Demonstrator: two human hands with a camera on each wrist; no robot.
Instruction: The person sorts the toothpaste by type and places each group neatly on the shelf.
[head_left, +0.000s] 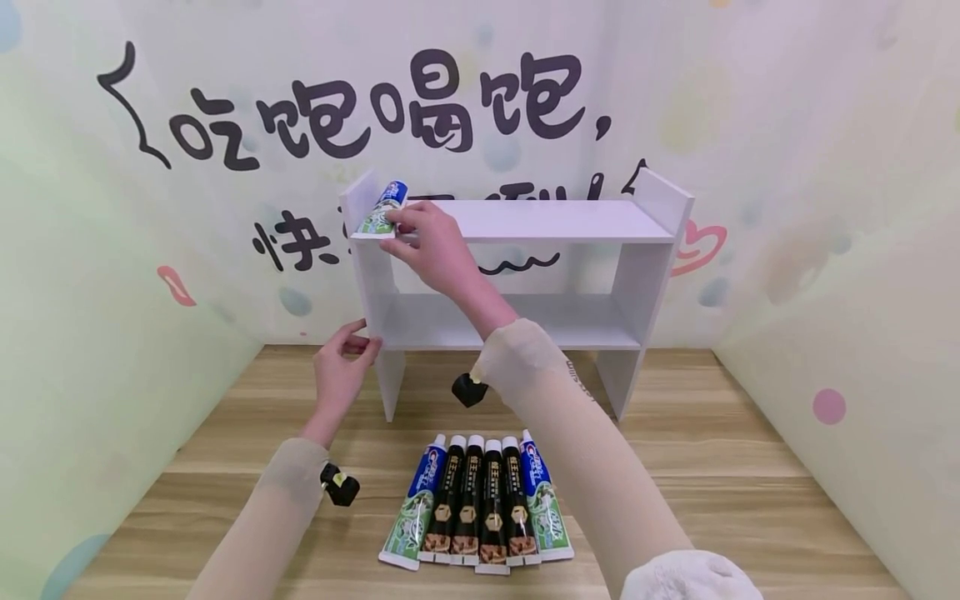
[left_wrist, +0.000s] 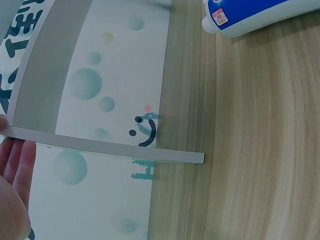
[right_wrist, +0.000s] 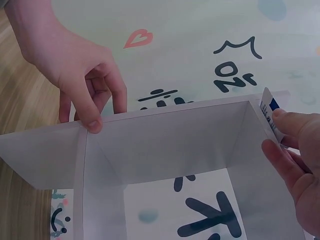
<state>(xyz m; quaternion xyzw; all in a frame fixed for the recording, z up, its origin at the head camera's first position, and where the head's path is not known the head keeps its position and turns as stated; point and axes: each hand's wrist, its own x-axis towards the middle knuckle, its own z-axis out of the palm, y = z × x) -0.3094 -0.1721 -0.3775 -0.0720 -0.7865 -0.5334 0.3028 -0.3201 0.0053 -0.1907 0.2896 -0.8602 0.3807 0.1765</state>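
Observation:
A blue, white and green toothpaste tube (head_left: 387, 202) lies at the left end of the top board of a white two-tier shelf (head_left: 555, 220), beside the raised side panel. My right hand (head_left: 442, 250) pinches this tube near its lower end, at the board's front edge. In the right wrist view the tube (right_wrist: 269, 114) shows only as a thin sliver by the fingers. Lower down, my left hand (head_left: 341, 362) grips the shelf's left side panel, its thumb on the front edge and its fingers (right_wrist: 119, 92) around the outer side.
On the wooden table (head_left: 247, 508) before the shelf, several toothpaste tubes lie side by side, caps toward the shelf: black ones (head_left: 468, 500) in the middle, a blue-green tube (head_left: 416, 504) at the left end and another tube (head_left: 546, 500) at the right. A printed wall (head_left: 480, 50) stands behind.

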